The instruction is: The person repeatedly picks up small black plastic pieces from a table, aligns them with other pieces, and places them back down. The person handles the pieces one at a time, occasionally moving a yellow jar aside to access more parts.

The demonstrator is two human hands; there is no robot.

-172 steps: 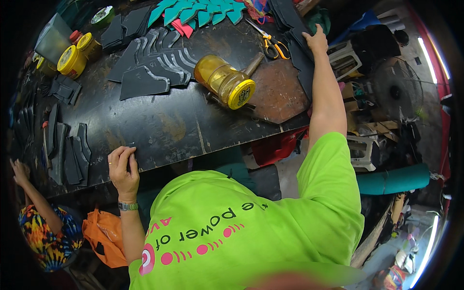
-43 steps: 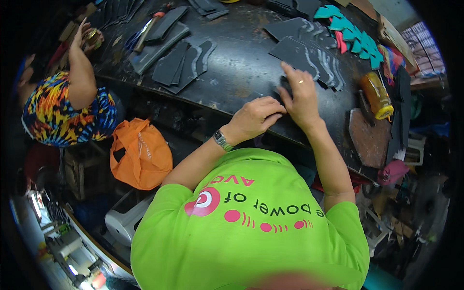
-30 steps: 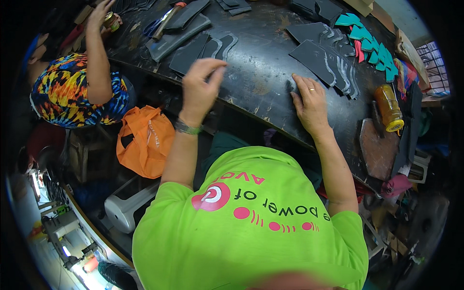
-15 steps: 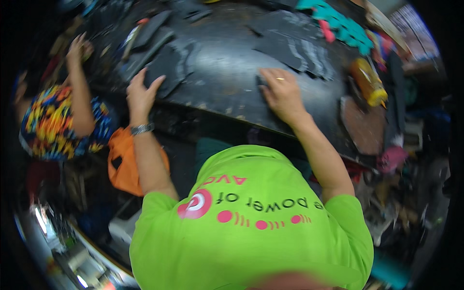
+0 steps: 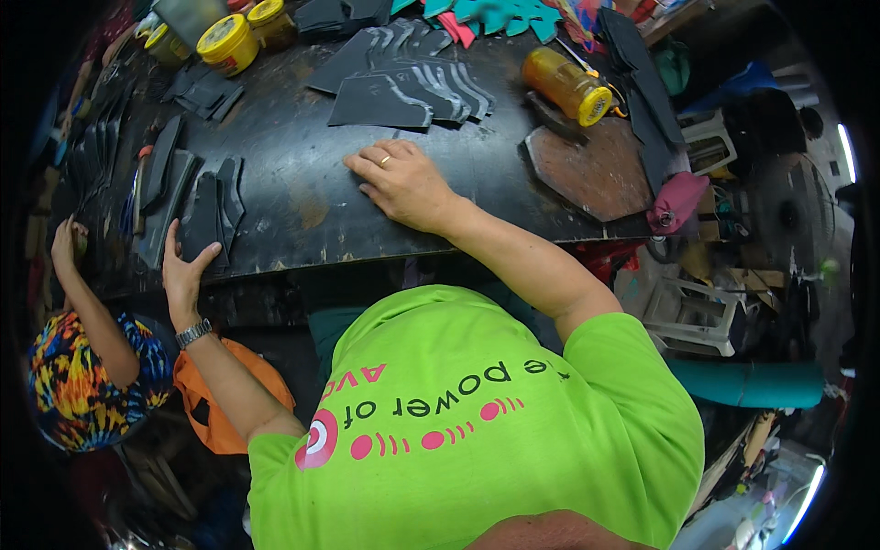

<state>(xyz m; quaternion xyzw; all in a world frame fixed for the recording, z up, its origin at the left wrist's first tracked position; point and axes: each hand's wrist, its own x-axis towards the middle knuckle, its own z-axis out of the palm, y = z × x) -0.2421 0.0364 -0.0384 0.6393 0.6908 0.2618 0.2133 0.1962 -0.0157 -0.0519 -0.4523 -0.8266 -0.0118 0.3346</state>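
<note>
My left hand [image 5: 188, 275] is at the table's near edge on the left, thumb and forefinger spread wide. It is beside a stack of dark grey cut sheet pieces [image 5: 209, 206] with pale edges; no grip on them shows. My right hand [image 5: 403, 183] rests on the black tabletop [image 5: 275, 174], its fingers bent and close together. Whatever lies under those fingers, if anything, is hidden. Just beyond it is a fanned-out pile of dark cut pieces [image 5: 380, 101] with light curved edges.
A jar of amber contents [image 5: 559, 82] lies on its side near a brown board [image 5: 587, 174] at right. Yellow-lidded tubs [image 5: 226, 44] and teal cut pieces [image 5: 500, 13] are at the back. Another person's arm [image 5: 92, 298] reaches in at left, beside an orange bag [image 5: 220, 394].
The view has shifted and sharpened. My right hand has moved left along the tabletop, below the fanned pile. My left hand stays spread beside the dark pieces.
</note>
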